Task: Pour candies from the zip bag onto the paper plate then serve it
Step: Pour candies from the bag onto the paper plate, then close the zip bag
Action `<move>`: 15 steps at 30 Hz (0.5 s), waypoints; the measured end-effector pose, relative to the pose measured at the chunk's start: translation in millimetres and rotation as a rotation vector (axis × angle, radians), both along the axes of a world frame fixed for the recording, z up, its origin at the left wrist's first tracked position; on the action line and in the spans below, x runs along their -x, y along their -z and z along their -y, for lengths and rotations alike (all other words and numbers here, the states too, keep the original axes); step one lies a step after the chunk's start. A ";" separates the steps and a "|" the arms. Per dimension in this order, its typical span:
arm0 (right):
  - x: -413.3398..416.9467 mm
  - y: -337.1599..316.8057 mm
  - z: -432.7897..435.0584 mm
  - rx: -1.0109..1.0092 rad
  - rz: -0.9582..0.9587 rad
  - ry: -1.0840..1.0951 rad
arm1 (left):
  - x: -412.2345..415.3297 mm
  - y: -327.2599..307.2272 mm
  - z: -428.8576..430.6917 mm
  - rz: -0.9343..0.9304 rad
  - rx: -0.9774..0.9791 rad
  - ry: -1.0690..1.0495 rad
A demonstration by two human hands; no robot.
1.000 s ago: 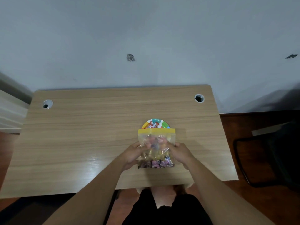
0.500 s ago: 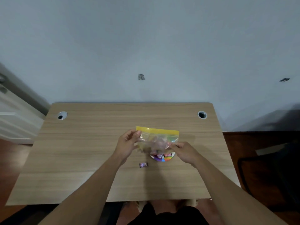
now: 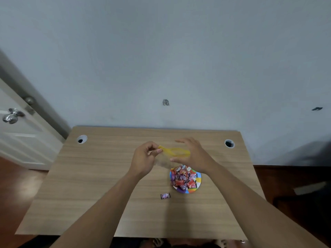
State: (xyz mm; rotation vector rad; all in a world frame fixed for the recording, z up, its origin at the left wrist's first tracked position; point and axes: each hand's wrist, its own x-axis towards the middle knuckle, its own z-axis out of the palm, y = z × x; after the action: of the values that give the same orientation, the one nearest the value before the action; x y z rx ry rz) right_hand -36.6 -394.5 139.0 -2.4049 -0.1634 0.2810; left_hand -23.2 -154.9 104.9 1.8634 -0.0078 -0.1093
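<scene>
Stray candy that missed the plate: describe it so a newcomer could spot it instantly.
Start at the wooden desk and find the colourful paper plate heaped with candies, right of centre near the front. Just off the plate's near-left rim lies one wrapped candy on the bare wood. It is the only piece off the plate, with a dark-ended pinkish-purple wrapper.

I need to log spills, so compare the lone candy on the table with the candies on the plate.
The lone candy lies by itself on the bare table, near the front-left of the paper plate; the plate candies sit heaped together inside it. The lone one has a purple-pink wrapper; the heap mixes red and purple. All are small and wrapped.
</scene>
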 end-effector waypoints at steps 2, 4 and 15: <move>-6.1 -4.8 -19.0 0.055 0.047 -0.077 | 1.9 -5.6 0.0 -0.001 0.034 0.007; -9.3 -7.4 -32.9 0.034 0.085 -0.078 | 3.8 -10.5 -1.3 -0.002 0.091 0.023; -9.9 -21.5 -63.8 -0.015 0.051 -0.132 | 19.1 -20.4 -13.9 0.019 0.171 -0.040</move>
State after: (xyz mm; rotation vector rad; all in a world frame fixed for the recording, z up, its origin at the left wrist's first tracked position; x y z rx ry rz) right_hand -26.6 -330.7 160.5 -2.3919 -0.3471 0.2772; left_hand -42.3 -140.9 125.3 1.6927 0.0065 -0.0610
